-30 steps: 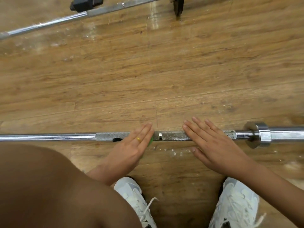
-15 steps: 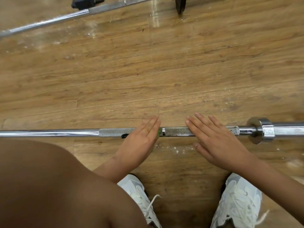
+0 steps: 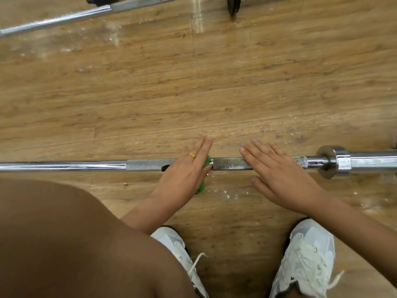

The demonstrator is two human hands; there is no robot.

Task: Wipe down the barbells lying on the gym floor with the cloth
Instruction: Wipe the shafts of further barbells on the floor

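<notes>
Lying across the wooden floor [image 3: 193,93] from 9 o'clock to 3 o'clock, the near barbell [image 3: 229,164] is resting under both hands. The right hand [image 3: 283,179] is lying flat on its knurled part, fingers straight, slightly spread, pointing to 11 o'clock. The left hand [image 3: 184,177] is pressing the green cloth [image 3: 207,162] onto the bar, fingers straight and together, pointing to 1 o'clock.

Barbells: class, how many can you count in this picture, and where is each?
2. The near barbell lies crosswise in mid-frame; the far barbell runs slantwise at top left. Others may lie out of frame.
</notes>
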